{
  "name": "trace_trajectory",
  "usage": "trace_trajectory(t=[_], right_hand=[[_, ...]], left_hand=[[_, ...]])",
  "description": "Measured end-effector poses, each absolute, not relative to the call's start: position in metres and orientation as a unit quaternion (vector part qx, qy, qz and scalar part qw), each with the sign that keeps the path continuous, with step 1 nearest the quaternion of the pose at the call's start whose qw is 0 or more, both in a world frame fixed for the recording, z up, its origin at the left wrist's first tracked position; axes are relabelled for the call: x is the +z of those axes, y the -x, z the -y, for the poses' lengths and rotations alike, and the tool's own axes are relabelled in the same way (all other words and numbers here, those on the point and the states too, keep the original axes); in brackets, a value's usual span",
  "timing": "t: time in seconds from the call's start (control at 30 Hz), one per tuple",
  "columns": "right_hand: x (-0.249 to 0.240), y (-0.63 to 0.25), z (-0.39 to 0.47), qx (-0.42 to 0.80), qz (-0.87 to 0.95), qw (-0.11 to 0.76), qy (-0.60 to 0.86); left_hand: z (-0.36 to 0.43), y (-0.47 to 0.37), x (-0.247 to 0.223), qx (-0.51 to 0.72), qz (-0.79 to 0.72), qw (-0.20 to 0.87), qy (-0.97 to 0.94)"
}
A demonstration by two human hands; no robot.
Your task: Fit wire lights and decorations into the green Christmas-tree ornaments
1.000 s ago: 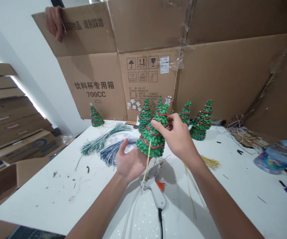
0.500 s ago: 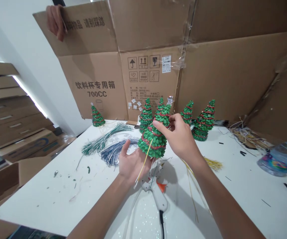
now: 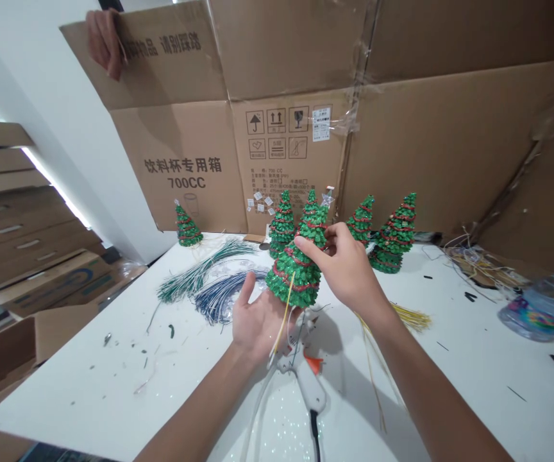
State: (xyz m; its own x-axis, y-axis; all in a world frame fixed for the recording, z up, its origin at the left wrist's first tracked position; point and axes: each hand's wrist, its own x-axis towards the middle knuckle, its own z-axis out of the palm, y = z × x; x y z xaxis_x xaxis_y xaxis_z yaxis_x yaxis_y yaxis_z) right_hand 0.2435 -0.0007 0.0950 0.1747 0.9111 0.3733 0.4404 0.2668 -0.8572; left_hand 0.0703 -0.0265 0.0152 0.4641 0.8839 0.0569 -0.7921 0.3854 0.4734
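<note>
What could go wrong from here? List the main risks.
The yellow strand running down from the held tree might snag on the glue gun. The open left hand is near that gun, so it could get burned if hot. The tilted tree could slip from the right hand.

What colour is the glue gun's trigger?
The glue gun has an orange trigger; the head view shows it best.

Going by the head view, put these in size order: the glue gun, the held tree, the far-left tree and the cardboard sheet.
Largest to smallest:
Cardboard sheet
Held tree
Glue gun
Far-left tree
</note>
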Motion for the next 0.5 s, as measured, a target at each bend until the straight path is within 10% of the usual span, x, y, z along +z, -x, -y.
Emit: trace_trajectory(t=[0.5], right_hand=[[0.0941,-0.2432,0.0009,0.225,0.604,0.530,0.551]], left_hand=[[0.0217,-0.0728,0.0132,0.539,-0.152,0.815,-0.150]])
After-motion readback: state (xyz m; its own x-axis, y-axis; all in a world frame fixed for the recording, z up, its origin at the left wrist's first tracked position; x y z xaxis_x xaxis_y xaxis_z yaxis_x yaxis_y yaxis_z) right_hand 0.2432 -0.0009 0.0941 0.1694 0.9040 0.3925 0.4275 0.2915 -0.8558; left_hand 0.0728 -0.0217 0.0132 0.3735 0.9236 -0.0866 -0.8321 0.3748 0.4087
